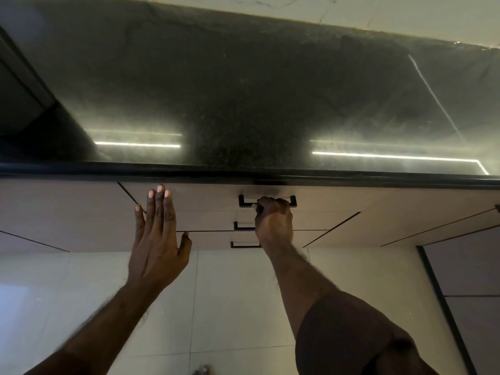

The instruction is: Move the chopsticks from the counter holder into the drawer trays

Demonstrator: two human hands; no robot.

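Starting at the left, we see our left hand (158, 234) held flat in front of the pale cabinet front (67, 212), its fingers (159, 201) straight and spread slightly apart, holding nothing; whether the fingertips touch the wood we cannot tell. Beyond it, the dark polished table (243, 90) fills the far half of the view and mirrors two bright light strips (138, 144), and its black front edge runs just above the drawers. Moving right, our right hand (273, 220) is closed in a fist on the black bar handle (266, 200) of the top drawer (211, 204), fingers wrapped tight around the bar just right of its middle. That drawer front sits flush with the cabinet, shut. Nearer to us, two more black handles (243, 227) of the lower drawers show to the left of the right wrist. Under the arms lies a pale tiled floor (230, 293). At the far right stands a cabinet door with a dark frame (438, 293). The chopsticks, their holder and the drawer trays are nowhere in view here.
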